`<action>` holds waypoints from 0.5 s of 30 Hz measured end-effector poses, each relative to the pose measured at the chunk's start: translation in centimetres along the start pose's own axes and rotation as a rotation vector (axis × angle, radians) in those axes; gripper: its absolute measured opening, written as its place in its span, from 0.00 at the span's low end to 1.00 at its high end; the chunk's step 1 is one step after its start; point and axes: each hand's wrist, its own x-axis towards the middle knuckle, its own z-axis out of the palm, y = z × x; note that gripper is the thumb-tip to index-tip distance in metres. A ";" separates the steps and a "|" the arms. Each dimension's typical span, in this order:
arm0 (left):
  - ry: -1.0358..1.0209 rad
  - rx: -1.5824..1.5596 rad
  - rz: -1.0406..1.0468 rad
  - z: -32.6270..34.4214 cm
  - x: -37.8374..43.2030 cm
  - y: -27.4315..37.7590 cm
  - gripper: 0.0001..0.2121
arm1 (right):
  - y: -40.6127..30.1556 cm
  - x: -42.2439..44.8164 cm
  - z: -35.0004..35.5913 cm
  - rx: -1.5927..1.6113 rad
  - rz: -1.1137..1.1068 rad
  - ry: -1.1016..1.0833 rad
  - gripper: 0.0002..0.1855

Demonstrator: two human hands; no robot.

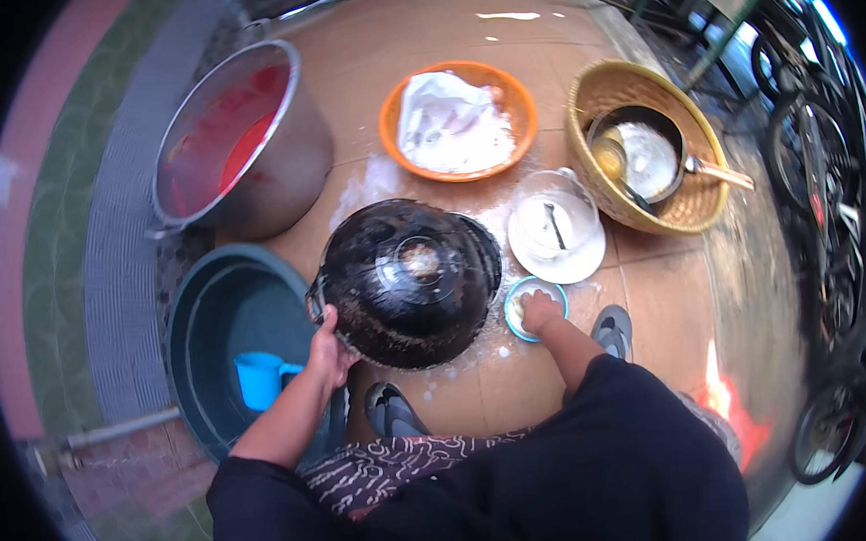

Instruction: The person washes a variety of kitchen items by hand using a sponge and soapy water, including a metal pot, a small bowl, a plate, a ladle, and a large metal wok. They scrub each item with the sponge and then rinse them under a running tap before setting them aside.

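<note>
My left hand [329, 353] grips the near left edge, by the handle, of a blackened metal wok [383, 295], which is tilted with its rounded underside up. Behind its right side another dark pan edge [487, 245] shows. My right hand [540, 311] reaches into a small white bowl with a turquoise rim [510, 318]; the fingertips are partly hidden, and something pale yellowish shows beside them. Just beyond that bowl, a clear plastic container [525, 207] with a dark-handled utensil inside stands on a white plate or lid [587, 262].
A large metal pot with red inside [309, 145] leans at the upper left, above a dark tub [186, 320] holding a blue dipper [258, 382]. An orange basin [388, 118] holds white material. A woven basket [592, 86] holds pans. Bicycles [809, 155] stand right.
</note>
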 end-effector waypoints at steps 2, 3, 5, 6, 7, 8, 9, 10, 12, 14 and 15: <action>-0.030 0.087 -0.119 -0.3 -0.8 0.8 0.33 | -0.5 0.1 0.0 -0.064 -0.023 0.036 0.20; -0.100 0.102 -0.181 -1.6 -0.6 0.7 0.34 | -1.0 -0.1 -0.3 -0.093 -0.061 0.038 0.19; -0.144 0.146 -0.291 -3.1 -1.0 0.6 0.34 | -0.9 0.0 0.1 -0.155 -0.135 0.069 0.17; -0.112 0.172 -0.345 -3.2 -1.7 0.7 0.34 | -0.4 0.7 1.0 -0.183 -0.179 0.098 0.17; -0.109 0.254 -0.353 -3.8 -1.6 0.7 0.35 | 1.5 1.9 1.7 -0.341 -0.366 0.124 0.16; -0.185 0.363 -0.270 -4.1 -1.8 0.9 0.34 | 2.9 1.8 1.3 -0.377 -0.434 0.157 0.18; -0.142 0.438 -0.224 -5.2 -4.2 0.8 0.29 | 1.2 0.6 -0.1 -0.252 -0.350 0.040 0.20; -0.165 0.505 -0.187 -5.6 -6.2 1.8 0.25 | 1.1 0.0 -1.1 -0.216 -0.398 -0.011 0.21; -0.122 0.485 0.060 -6.1 -9.1 3.7 0.21 | 4.1 0.5 -3.3 -0.356 -0.421 -0.077 0.20; -0.011 0.321 0.330 -9.3 -14.4 2.7 0.20 | 2.0 -1.8 -6.2 -0.438 -0.375 -0.092 0.18; 0.047 0.170 0.429 -11.5 -16.6 1.0 0.19 | 0.7 -3.3 -8.1 -0.479 -0.322 -0.083 0.18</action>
